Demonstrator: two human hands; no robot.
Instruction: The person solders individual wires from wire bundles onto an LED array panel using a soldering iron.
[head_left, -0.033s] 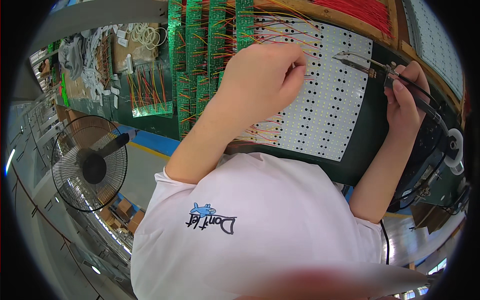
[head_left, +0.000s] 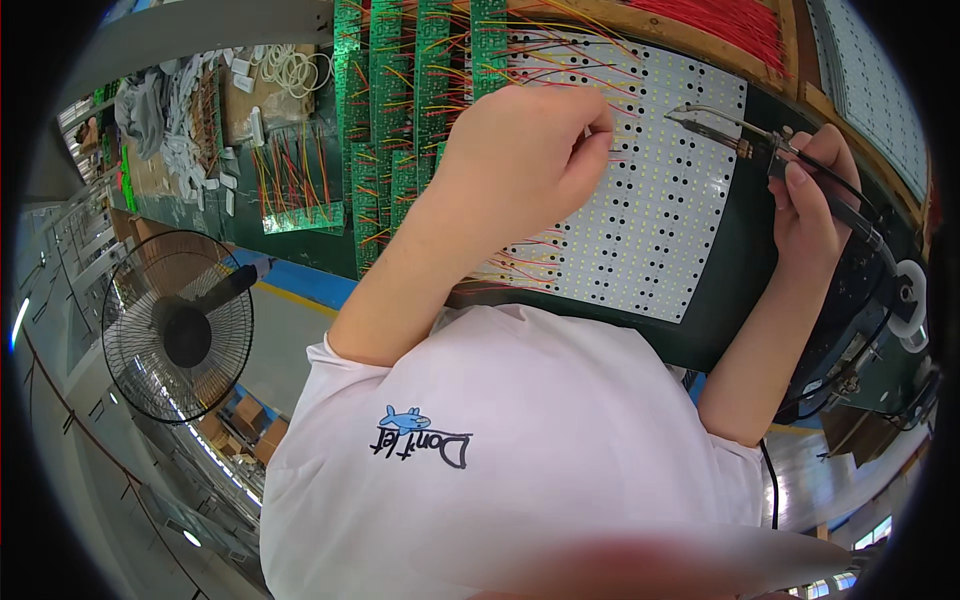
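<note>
My right hand (head_left: 812,200) grips a soldering iron (head_left: 757,150) with a thin curved metal feed tube beside its tip. The tip points left, over the white LED panel (head_left: 672,215), which carries rows of small yellowish LEDs and black dots. My left hand (head_left: 540,150) is closed above the panel's left part, thumb and fingers curled together. What its fingertips hold, if anything, is hidden; short wire ends show just beside them. Red, yellow and black wires (head_left: 575,65) run onto the panel from green circuit boards (head_left: 432,80) standing in rows to the left of my hand.
Red wires (head_left: 715,25) fill a wooden-edged tray at the far side. Another green board with wires (head_left: 300,215) lies at left, near white parts and a coil of pale tubing (head_left: 290,70). A fan (head_left: 180,330) stands at left. The iron's cable (head_left: 880,245) runs off right.
</note>
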